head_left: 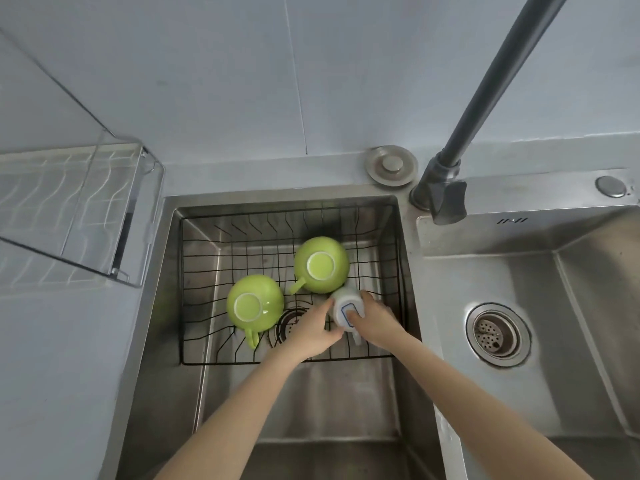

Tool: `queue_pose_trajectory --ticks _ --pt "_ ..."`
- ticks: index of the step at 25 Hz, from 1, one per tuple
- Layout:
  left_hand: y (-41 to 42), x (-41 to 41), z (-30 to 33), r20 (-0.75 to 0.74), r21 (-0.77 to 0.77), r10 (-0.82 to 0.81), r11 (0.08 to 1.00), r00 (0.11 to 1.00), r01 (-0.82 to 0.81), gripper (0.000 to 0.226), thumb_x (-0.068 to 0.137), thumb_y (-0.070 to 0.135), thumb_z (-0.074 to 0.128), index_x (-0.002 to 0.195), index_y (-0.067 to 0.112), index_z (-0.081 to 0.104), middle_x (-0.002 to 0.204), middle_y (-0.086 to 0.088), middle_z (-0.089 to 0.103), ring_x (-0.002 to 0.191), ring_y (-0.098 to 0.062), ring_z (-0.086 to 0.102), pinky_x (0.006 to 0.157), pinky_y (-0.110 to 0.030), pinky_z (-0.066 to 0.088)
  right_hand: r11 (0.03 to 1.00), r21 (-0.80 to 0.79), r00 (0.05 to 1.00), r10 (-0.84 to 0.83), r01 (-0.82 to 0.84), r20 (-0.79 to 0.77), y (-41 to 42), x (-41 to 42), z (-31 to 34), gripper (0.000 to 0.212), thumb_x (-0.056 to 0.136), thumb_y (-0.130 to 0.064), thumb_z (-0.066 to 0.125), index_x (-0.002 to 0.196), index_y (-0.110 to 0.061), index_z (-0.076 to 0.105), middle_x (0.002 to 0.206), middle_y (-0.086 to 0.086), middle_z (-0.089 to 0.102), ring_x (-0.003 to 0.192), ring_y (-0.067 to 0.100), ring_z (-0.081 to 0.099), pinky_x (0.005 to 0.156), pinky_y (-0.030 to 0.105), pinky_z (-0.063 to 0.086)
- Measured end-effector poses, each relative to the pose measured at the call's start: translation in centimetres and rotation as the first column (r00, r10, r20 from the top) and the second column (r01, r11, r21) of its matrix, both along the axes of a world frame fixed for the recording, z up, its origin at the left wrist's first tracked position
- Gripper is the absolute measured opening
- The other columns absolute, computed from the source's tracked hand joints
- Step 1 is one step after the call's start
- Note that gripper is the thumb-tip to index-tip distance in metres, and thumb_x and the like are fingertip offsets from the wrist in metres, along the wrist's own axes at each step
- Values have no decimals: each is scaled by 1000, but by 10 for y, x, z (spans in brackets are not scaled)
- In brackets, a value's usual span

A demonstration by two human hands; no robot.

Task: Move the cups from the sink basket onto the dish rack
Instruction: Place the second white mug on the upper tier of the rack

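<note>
Here, inside the black wire sink basket (pixel 398 271), both the left hand (pixel 313 332) and right hand (pixel 375 323) grasp a white cup (pixel 346 306) bearing a blue rounded-rectangle outline, no readable text. Two green cups (pixel 322 265) (pixel 254 303) sit upside down beside it; the dish rack (pixel 69 209) stands left.

One view only, head-worn, wide-angle. It looks steeply down and slightly forward from above the near edge of the left sink basin (pixel 277 410), close enough that both forearms run in from the bottom edge. The black wire basket (pixel 194 362) sits near frame centre. The tiled wall fills the upper part, so the camera faces the wall. The faucet (pixel 446 199) rises at right and its spout pipe leaves through the top edge, crossing close to the lens. The right basin drain (pixel 497 337) lies at mid right and the dish rack (pixel 69 209) at mid left on the counter. Straight edges bow toward the frame borders. With no second view, nothing overlaps.
</note>
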State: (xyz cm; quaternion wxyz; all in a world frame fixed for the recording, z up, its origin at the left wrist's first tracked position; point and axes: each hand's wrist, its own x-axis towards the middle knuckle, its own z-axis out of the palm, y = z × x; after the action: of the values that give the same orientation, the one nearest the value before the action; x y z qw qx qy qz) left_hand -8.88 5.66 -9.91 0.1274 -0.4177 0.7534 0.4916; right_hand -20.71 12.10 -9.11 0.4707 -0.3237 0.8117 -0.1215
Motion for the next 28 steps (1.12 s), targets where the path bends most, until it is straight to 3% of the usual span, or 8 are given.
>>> queue_pose_trajectory --ticks 5,10,17,21,25,28 --pt "1 -2 -18 -49 -38 24 999 999 -26 70 77 9 60 138 12 27 129 -15 50 117 -26 48 77 -8 28 999 -28 1000 23 -23 3 -2 -4 -7 52 95 -26 42 141 -9 25 136 16 48 122 32 46 96 34 39" --pt "5 -2 -25 -14 -109 41 993 999 -42 74 78 23 64 140 20 23 134 -14 42 121 -27 45 96 -32 40 999 -43 1000 -8 8 2 0 0 -6 50 95 -26 42 140 -8 28 132 18 52 119 33 48 98 38 42" --pt "6 2 -7 -93 -192 -54 981 994 35 71 75 29 68 137 19 33 137 -4 43 126 -21 42 101 -37 38 1000 -23 1000 -9 8 -18 5 2 9 43 94 -27 40 130 -3 37 125 21 53 112 36 52 90 35 43" --pt "6 10 11 -180 -186 -81 981 980 48 72 73 31 70 135 22 34 140 3 41 127 -15 41 99 -26 35 999 -44 1000 6 -7 -17 12 6 28 44 93 -29 40 130 -5 35 125 21 53 109 35 53 85 34 44" --pt "3 25 36 -275 -239 -76 971 958 9 68 71 31 72 131 23 40 135 8 45 118 -7 44 84 -8 28 988 -133 997 69 -74 -42 19 12 57 51 94 -30 38 140 -15 24 125 19 55 108 35 55 84 33 44" --pt "3 40 59 -371 -269 -81 963 925 -24 65 69 31 74 127 24 45 118 29 43 106 1 42 78 5 26 968 -216 990 115 -129 -78 26 20 85 48 94 -22 35 140 -19 24 108 17 60 89 27 60 75 32 47"
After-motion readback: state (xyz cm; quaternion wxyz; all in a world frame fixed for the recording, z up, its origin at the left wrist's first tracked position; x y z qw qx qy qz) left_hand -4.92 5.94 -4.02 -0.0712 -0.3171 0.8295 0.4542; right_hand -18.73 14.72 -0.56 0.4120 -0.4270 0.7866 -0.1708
